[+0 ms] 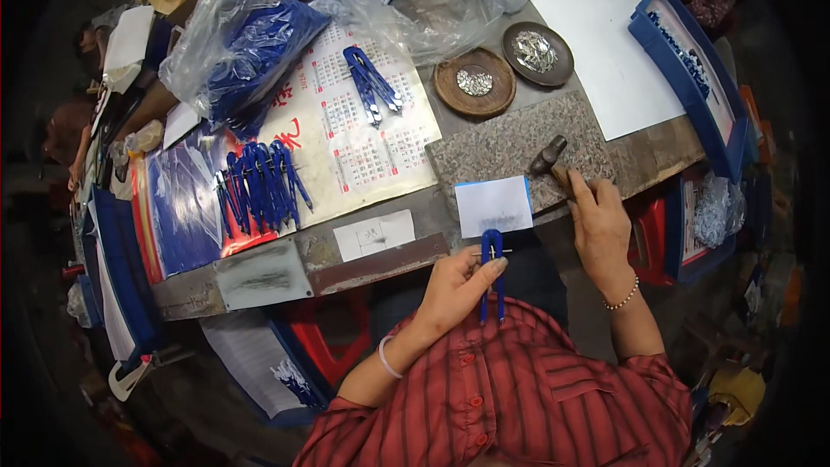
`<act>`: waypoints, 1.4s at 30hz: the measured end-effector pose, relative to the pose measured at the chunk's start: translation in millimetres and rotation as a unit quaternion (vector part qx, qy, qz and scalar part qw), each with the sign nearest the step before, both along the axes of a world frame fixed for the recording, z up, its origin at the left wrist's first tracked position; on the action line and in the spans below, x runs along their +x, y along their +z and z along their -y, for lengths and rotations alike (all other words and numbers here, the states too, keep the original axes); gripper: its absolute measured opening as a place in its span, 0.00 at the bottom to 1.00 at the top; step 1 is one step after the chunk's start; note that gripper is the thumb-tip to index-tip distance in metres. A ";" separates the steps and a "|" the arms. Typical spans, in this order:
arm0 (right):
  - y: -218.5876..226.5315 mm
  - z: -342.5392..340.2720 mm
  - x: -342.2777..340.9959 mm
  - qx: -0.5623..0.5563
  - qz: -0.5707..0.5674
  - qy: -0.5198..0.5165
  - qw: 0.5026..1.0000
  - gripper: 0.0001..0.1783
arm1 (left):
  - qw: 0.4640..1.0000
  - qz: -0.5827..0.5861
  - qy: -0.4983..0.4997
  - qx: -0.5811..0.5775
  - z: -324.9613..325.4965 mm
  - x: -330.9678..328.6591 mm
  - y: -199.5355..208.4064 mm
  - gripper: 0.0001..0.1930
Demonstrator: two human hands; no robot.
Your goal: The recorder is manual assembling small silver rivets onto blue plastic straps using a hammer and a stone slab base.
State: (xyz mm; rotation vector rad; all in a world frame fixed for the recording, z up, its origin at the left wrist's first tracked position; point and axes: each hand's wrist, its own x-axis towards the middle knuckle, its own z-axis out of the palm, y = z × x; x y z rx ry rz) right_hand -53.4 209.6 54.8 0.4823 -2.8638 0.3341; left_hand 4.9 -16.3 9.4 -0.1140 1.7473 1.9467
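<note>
Between the thumb and fingers of my left hand point(458, 290) is a blue two-legged tool point(491, 246) that looks like a drawing compass. Its rounded end points away from me, both legs hang toward my shirt, and a thin metal pin crosses it near the top. My right hand point(599, 220) is closed round the wooden handle of a small hammer point(549, 157), whose dark head is over the speckled stone slab point(484, 151). A white card with a blue edge point(494, 207) lies at the slab's near edge, just beyond the blue tool.
Two round dishes, one brown point(445, 78) and one darker point(558, 69), hold small shiny metal parts. Several blue two-legged tools point(259, 182) lie grouped at the left, others point(372, 86) farther back. Plastic bags point(194, 56) crowd the far side; a blue tray point(705, 117) stands right.
</note>
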 end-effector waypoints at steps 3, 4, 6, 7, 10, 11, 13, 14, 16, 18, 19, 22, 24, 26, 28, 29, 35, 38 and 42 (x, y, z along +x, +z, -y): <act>11.8 13.0 -2.6 -0.103 -0.016 0.052 0.993 0.21 | 0.999 -0.031 0.015 0.038 2.7 0.8 15.5 0.11; 17.7 23.0 -0.4 -0.231 0.040 0.078 0.969 0.20 | 0.999 -0.032 0.014 0.037 4.2 0.6 20.8 0.11; 29.0 43.6 2.6 -0.382 0.322 0.070 0.864 0.17 | 0.998 -0.054 0.002 0.024 6.5 0.7 29.6 0.11; 30.6 55.0 -1.5 -0.394 0.359 0.089 0.841 0.15 | 0.998 -0.055 0.002 0.024 7.7 0.6 33.4 0.11; 20.0 67.8 -7.2 -0.461 0.427 0.116 0.769 0.13 | 0.999 -0.050 -0.015 0.009 14.9 0.4 40.7 0.10; 15.8 70.2 -8.1 -0.515 0.455 0.121 0.717 0.12 | 0.999 -0.030 -0.009 0.028 18.3 -0.4 41.6 0.10; 19.7 74.3 -7.1 -0.553 0.470 0.111 0.679 0.13 | 0.999 -0.006 0.007 0.045 25.5 1.1 42.4 0.10; 22.2 76.2 -6.1 -0.590 0.480 0.096 0.642 0.13 | 0.998 -0.005 0.028 0.052 28.9 0.7 42.7 0.10; 22.3 78.1 1.1 -0.601 0.483 0.068 0.633 0.16 | 0.997 -0.005 0.054 0.058 34.4 -0.8 44.0 0.10; 16.4 77.5 16.0 -0.549 0.500 0.084 0.664 0.15 | 0.990 0.005 0.109 0.087 38.2 -0.8 44.8 0.09; 19.3 80.3 22.6 -0.521 0.534 0.088 0.660 0.13 | 0.990 0.005 0.114 0.085 41.4 -0.6 45.2 0.09; 20.9 86.8 34.3 -0.480 0.558 0.092 0.671 0.08 | 0.992 0.005 0.107 0.065 47.6 -1.2 49.9 0.09; 22.0 89.0 36.9 -0.474 0.550 0.097 0.681 0.07 | 0.990 0.000 0.121 0.079 48.6 -0.2 57.2 0.10; 25.4 92.7 36.8 -0.534 0.547 0.051 0.642 0.07 | 0.990 -0.009 0.111 0.090 52.4 2.2 53.2 0.11; 24.0 95.2 35.4 -0.547 0.549 0.048 0.630 0.07 | 0.990 -0.017 0.096 0.102 56.1 3.0 52.1 0.11; 22.6 96.2 34.9 -0.557 0.554 0.046 0.617 0.08 | 0.992 -0.015 0.092 0.081 58.0 2.7 52.7 0.11; 12.8 96.6 32.9 -0.556 0.535 0.053 0.634 0.08 | 0.995 0.002 0.090 0.048 58.8 -3.2 55.2 0.11; 10.8 93.7 30.7 -0.546 0.518 0.061 0.656 0.07 | 0.995 0.007 0.092 0.044 55.6 -5.3 54.3 0.11; 7.7 90.4 26.2 -0.546 0.516 0.053 0.658 0.07 | 0.991 0.012 0.120 0.053 49.4 -9.6 48.7 0.09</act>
